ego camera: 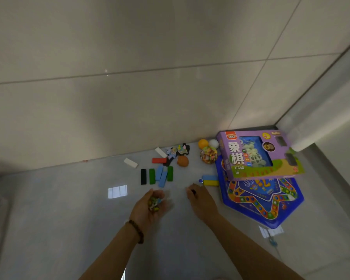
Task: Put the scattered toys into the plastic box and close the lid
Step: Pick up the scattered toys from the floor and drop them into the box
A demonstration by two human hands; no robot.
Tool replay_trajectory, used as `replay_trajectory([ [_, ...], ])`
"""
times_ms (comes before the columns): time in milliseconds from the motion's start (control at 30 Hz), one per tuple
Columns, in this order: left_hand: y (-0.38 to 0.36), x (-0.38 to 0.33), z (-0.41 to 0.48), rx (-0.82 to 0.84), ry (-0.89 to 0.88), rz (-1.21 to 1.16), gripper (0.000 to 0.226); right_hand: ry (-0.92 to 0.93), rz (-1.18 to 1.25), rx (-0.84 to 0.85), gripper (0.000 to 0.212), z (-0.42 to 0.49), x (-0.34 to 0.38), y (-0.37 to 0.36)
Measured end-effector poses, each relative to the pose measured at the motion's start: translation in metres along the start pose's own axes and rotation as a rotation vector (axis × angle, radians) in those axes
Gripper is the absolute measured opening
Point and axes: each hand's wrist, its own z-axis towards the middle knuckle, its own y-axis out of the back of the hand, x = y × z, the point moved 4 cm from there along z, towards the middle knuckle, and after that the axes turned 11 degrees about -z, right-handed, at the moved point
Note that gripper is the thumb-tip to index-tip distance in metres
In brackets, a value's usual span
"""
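My left hand (153, 207) is cupped palm up around several small colourful toy pieces (154, 203). My right hand (200, 201) hovers over the floor, its fingertips pinching a small dark piece (193, 192). Ahead on the floor lie coloured blocks: black (143, 176), green (152, 176), light blue (161, 176), red (159, 160) and white (130, 162). A blue and yellow block pair (210, 180) sits just beyond my right fingers. No plastic box is in view.
A purple chess game box (259, 154) leans on a blue star-shaped game board (261, 199) at the right. Orange and white balls (203, 143), a net bag of small pieces (208, 155) and a brown shell-like toy (182, 161) lie by the wall (129, 77).
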Motion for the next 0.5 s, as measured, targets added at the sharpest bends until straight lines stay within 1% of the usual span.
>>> replay_trajectory([
  [67,0.001,0.005,0.003,0.015,0.029,0.006,0.036,0.030,0.173,-0.011,0.018,-0.007,0.018,0.005],
  [100,0.001,0.008,0.005,0.020,0.046,0.018,0.038,0.073,0.222,0.032,0.014,-0.014,0.031,0.008],
  [133,0.002,0.012,0.007,0.028,0.063,0.030,0.040,0.131,0.248,0.103,0.012,-0.021,0.045,0.009],
  [200,0.000,0.017,0.008,0.042,0.108,0.013,0.043,0.242,0.246,0.240,0.015,-0.036,0.061,0.011],
  [233,-0.002,0.019,0.010,0.042,0.118,-0.008,0.043,0.258,0.248,0.248,0.017,-0.038,0.059,0.013],
  [267,-0.004,0.019,0.012,0.037,0.113,-0.022,0.042,0.250,0.268,0.209,0.019,-0.036,0.054,0.019],
  [300,-0.007,0.017,0.014,0.029,0.099,-0.025,0.041,0.214,0.300,0.127,0.020,-0.030,0.044,0.027],
  [333,-0.010,0.015,0.015,0.024,0.079,-0.018,0.041,0.141,0.352,0.034,0.018,-0.023,0.030,0.036],
  [400,-0.014,0.010,0.019,0.020,0.044,0.012,0.041,-0.054,0.458,-0.099,0.014,-0.007,-0.006,0.050],
  [433,-0.015,0.008,0.020,0.024,0.034,0.023,0.041,-0.132,0.475,-0.119,0.018,-0.001,-0.020,0.053],
  [500,-0.016,0.008,0.024,0.028,0.034,0.032,0.042,-0.207,0.428,-0.081,0.030,0.011,-0.040,0.049],
])
